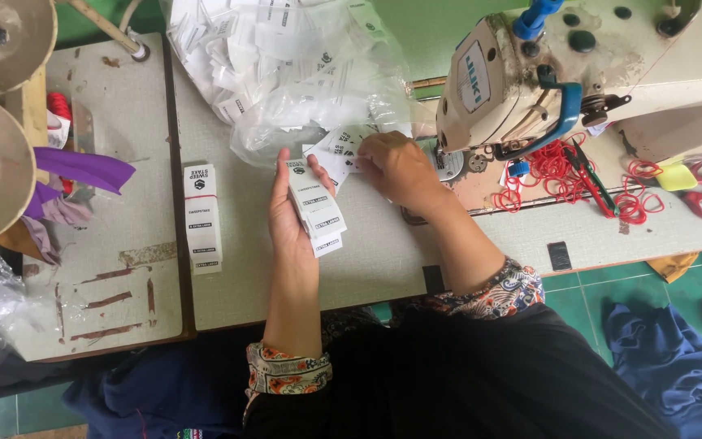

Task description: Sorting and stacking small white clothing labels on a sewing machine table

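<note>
We note the left hand (290,215) palm up, its fingers (283,167) curled around a fanned stack of white labels (318,213) held just above the bench (237,268). The right hand (400,167) rests beside it, fingers (365,158) pinched on a few loose labels (339,146) at the mouth of a clear plastic bag (302,73) stuffed with more of the same. To the left of the held stack, a second neat pile of labels (202,218) lies flat on the bench, apart from both hands. Just right of the right hand stands a cream sewing machine (530,73). Red rubber bands (558,171) lie scattered at its base. A purple cloth (83,171) sits at the far left edge.
</note>
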